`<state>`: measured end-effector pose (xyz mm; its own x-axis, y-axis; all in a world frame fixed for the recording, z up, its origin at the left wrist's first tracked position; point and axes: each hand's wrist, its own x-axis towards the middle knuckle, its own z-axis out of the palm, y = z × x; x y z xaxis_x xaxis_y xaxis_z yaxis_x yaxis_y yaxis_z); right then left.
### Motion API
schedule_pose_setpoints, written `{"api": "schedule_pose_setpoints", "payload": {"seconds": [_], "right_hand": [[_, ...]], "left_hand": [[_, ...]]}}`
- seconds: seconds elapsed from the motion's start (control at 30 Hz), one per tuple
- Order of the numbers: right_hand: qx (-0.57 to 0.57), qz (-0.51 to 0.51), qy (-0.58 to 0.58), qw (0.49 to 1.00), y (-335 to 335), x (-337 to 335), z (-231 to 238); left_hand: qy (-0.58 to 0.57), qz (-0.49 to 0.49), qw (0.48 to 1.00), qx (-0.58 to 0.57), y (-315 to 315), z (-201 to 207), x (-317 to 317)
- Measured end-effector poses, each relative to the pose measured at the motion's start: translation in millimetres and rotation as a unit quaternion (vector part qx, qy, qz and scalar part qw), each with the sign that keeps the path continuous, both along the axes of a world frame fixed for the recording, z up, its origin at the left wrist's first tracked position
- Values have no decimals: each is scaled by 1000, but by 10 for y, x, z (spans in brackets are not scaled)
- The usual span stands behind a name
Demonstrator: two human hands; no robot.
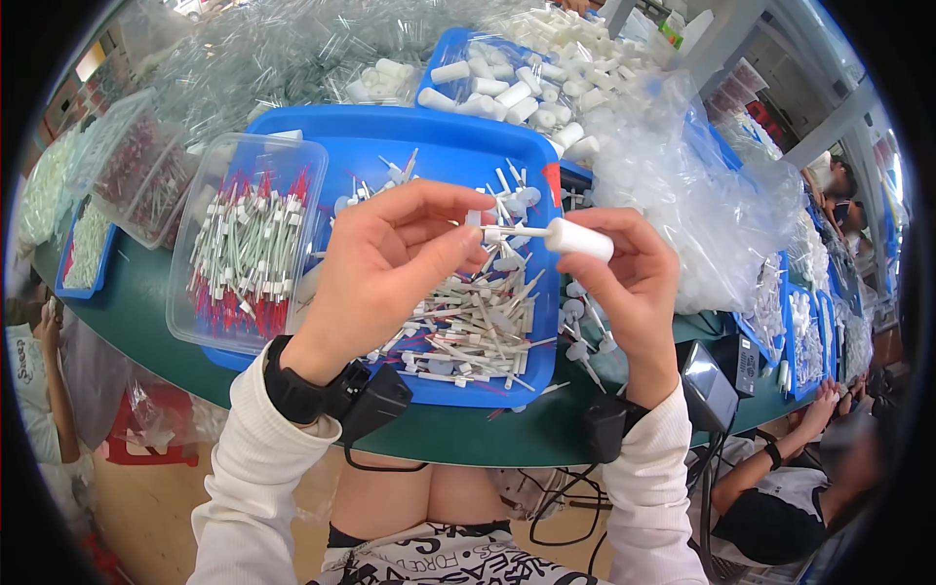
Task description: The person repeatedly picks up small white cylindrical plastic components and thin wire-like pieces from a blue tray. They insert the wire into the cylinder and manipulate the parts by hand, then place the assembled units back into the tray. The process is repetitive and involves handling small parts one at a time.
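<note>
Left hand (385, 258): fingertips pinched on the thin stem of a white stick (507, 232), raised over the blue tray (429, 146)
Right hand (629, 283): clasped round a white cylinder (580, 240) at the stick's other end; held above the tray's right edge
Tray: heaped with loose white sticks (468, 327); some spill onto the green table (136, 312)
Left of the hands: clear tub (249, 244) of red-tipped pieces, resting on the tray
Right: crumpled clear bag (692, 195); beyond it, another blue tray of white cylinders (497, 83)
</note>
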<state>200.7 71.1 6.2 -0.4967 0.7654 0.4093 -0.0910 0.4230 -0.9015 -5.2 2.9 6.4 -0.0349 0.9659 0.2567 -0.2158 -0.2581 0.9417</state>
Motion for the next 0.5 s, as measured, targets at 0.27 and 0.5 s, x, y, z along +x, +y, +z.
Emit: {"api": "schedule_pose_setpoints", "payload": {"seconds": [0.27, 0.5], "right_hand": [[95, 9, 47, 994, -43, -73, 32], [-11, 0, 73, 997, -76, -75, 47]], "left_hand": [[4, 18, 1000, -16, 30, -29, -36], [-2, 7, 1000, -30, 36, -51, -52]]}}
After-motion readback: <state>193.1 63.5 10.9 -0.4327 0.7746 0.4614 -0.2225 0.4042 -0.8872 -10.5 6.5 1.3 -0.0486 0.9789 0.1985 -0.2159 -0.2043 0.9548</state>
